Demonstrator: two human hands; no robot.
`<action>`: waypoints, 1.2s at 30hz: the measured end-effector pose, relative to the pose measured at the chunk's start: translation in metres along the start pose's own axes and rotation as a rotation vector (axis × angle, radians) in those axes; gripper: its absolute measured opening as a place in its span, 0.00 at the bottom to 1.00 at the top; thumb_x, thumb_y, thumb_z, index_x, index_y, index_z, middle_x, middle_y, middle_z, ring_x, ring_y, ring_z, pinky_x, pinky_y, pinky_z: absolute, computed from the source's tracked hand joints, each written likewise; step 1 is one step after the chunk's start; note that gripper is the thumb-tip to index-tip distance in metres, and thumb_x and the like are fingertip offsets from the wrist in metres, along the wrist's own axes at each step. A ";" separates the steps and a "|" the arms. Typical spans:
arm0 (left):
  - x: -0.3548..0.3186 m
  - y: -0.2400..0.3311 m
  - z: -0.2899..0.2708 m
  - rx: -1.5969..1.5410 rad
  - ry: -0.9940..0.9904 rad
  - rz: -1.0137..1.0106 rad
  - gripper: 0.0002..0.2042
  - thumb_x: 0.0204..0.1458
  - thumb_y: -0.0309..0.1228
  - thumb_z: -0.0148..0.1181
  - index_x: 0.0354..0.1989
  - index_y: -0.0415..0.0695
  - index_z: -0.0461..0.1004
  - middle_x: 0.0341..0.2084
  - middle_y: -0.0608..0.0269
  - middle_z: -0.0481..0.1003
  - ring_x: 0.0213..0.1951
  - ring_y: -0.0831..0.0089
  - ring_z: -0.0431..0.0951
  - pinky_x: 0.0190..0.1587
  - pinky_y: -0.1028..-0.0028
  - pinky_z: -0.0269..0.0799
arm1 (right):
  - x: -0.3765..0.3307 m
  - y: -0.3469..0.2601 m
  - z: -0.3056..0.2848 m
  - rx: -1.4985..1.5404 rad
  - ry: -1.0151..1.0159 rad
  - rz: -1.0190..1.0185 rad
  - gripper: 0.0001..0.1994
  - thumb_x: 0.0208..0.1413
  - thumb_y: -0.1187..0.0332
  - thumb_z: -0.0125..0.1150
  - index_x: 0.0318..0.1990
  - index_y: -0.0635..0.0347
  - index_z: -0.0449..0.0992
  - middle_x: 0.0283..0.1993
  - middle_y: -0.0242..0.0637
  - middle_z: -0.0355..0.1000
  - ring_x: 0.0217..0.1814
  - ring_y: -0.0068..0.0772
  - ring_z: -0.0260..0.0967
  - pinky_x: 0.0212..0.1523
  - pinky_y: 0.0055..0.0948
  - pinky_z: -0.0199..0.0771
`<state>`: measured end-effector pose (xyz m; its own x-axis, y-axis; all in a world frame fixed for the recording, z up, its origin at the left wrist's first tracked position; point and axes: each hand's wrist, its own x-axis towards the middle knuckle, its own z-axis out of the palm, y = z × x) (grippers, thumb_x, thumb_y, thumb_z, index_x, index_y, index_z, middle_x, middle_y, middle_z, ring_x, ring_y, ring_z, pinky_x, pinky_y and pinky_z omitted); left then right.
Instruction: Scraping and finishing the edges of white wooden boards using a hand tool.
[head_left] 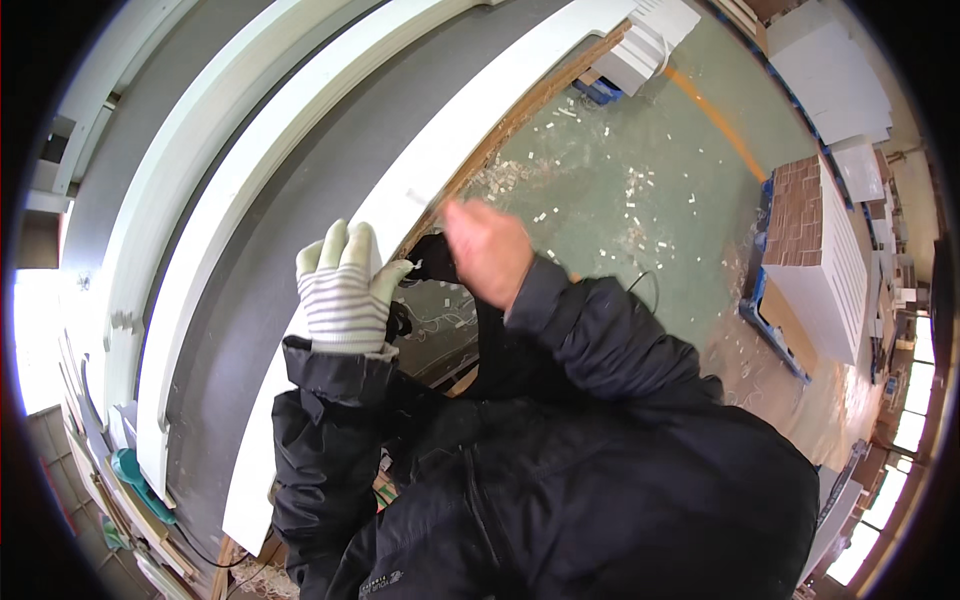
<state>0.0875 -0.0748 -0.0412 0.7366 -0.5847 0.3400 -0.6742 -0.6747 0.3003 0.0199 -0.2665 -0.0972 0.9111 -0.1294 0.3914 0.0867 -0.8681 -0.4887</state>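
My left hand (343, 290), in a pale striped glove, lies on a long white board (440, 145) with its fingers stretched out. Its thumb reaches the board's near edge, where a small pale scrap shows at the tip. Bare and blurred by motion, my right hand (486, 248) is closed in a fist just off the brown rough edge (515, 115) of that board. A small whitish smear appears on the board in front of the fist; whether the fist holds it, I cannot make out.
More long white pieces (270, 110) lie on the dark grey tabletop (290, 215) beyond the board. Small white scraps litter the green floor (600, 220). At right, a brown-and-white stack (815, 255) stands on a blue pallet (775, 335). A green tool (140, 480) sits at lower left.
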 end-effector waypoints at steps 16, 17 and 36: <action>-0.087 -0.040 -0.043 -0.010 0.032 -0.106 0.35 0.33 0.35 0.78 0.56 0.44 0.74 0.54 0.50 0.73 0.52 0.45 0.69 0.55 0.53 0.67 | -0.038 -0.084 0.024 0.312 -0.091 -0.225 0.09 0.53 0.75 0.56 0.42 0.63 0.73 0.30 0.40 0.68 0.30 0.42 0.70 0.31 0.36 0.74; -0.086 -0.033 -0.050 -0.007 0.032 -0.113 0.35 0.33 0.35 0.78 0.56 0.44 0.74 0.54 0.50 0.73 0.52 0.45 0.69 0.55 0.53 0.67 | -0.032 -0.074 0.019 0.279 -0.139 -0.227 0.08 0.52 0.75 0.56 0.41 0.63 0.73 0.30 0.40 0.68 0.31 0.42 0.70 0.30 0.36 0.74; -0.101 -0.044 -0.068 0.107 -0.069 -0.156 0.35 0.35 0.33 0.77 0.56 0.39 0.70 0.49 0.48 0.74 0.50 0.47 0.71 0.55 0.53 0.67 | -0.015 -0.048 0.012 0.052 0.010 -0.187 0.10 0.57 0.76 0.53 0.46 0.65 0.71 0.26 0.42 0.65 0.26 0.46 0.67 0.27 0.42 0.71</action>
<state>0.0391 0.0450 -0.0279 0.8358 -0.4965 0.2342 -0.5451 -0.8012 0.2468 0.0073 -0.2170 -0.0890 0.8730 0.0272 0.4870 0.2753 -0.8517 -0.4460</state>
